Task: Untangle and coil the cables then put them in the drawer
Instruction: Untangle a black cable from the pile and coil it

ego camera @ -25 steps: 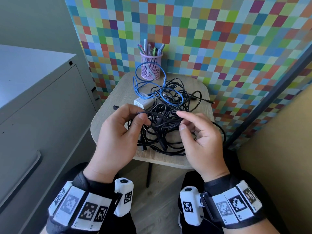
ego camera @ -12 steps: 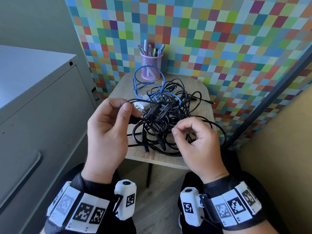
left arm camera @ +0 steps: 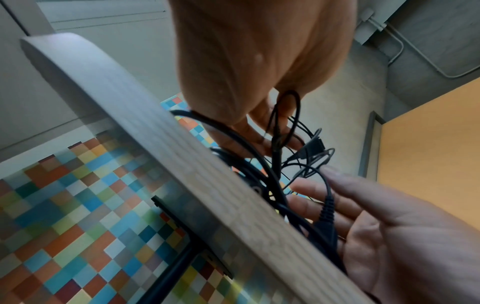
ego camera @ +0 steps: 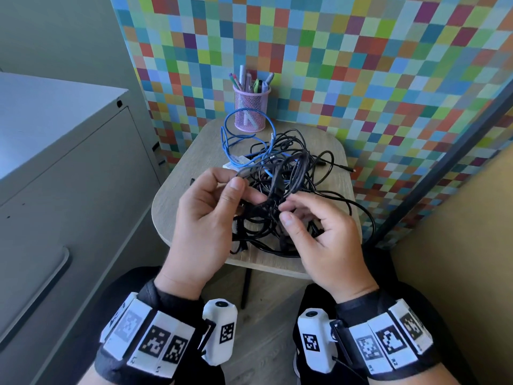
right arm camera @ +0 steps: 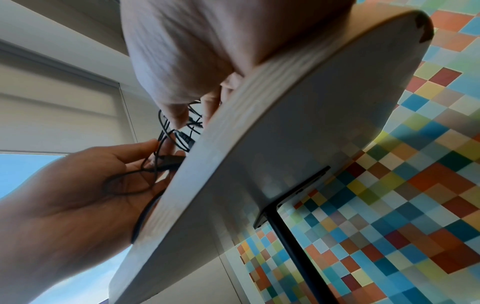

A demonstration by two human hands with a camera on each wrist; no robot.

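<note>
Our left grip (ego camera: 211, 207) pinches a black cable (ego camera: 280, 187); our right grip (ego camera: 319, 232), at three o'clock, pinches the same tangle above the worktop (ego camera: 180, 218).

The table (ego camera: 194, 151) has a matt, pale wood-grain top. The black cables (ego camera: 294, 190) look rubbery and slightly glossy. At twelve o'clock, the pink pen cup (ego camera: 251, 109) is wire mesh, probably metal.

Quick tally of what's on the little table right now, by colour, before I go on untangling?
Black cable tangle: 1 (separate cables can't be counted)
Blue cable: 1
White adapter: 1
Pink pen cup: 1
Total: 4
</note>
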